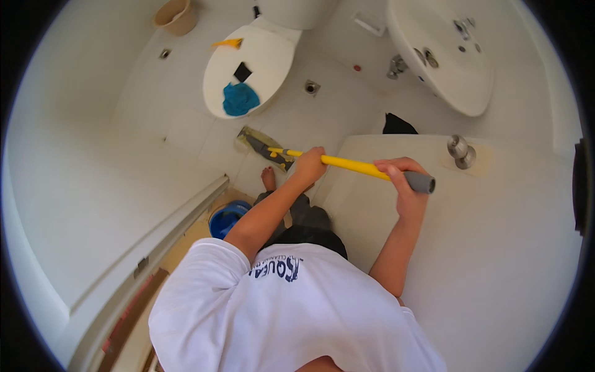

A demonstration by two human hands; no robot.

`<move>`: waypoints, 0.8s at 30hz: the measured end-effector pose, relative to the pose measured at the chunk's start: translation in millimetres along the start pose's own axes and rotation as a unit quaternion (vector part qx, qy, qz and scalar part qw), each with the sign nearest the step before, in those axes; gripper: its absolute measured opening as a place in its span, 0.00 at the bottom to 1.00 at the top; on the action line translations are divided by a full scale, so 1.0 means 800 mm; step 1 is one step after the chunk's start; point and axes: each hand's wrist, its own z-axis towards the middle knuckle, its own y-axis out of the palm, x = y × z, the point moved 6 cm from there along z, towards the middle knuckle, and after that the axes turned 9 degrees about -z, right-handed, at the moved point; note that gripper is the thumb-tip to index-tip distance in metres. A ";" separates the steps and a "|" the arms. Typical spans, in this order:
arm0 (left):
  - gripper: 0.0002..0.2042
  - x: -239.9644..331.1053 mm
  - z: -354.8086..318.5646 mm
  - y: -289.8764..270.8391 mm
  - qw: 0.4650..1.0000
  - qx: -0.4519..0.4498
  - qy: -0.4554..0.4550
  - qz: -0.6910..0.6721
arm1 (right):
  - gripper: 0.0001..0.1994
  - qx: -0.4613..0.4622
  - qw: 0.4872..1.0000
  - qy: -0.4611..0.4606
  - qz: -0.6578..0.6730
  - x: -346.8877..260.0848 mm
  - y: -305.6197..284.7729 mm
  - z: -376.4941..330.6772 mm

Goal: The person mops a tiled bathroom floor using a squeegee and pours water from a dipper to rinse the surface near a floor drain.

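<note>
Both my hands are wrapped round the yellow pole of a flat mop (353, 165). My left hand (310, 166) grips lower down the pole, toward the mop head. Up near the grey end cap, my right hand (404, 178) closes round the handle. The mop head (265, 149), grey with a pale yellowish pad edge, lies on the tiled floor (204, 146) just in front of the toilet and close to my bare foot (268, 178).
On the closed toilet lid (273, 59) lie a blue cloth (240, 99), a black pad (242, 72) and a yellow-handled tool (229, 43). A washbasin (443, 68) and a door with a round knob (458, 149) stand right. A blue bucket (228, 218) is by the doorway; a beige bin (176, 17) is far left.
</note>
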 end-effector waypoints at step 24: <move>0.07 -0.089 -0.032 -0.120 0.995 0.003 0.035 0.089 | 0.05 -0.128 0.979 -0.083 0.136 -0.046 0.127 -0.035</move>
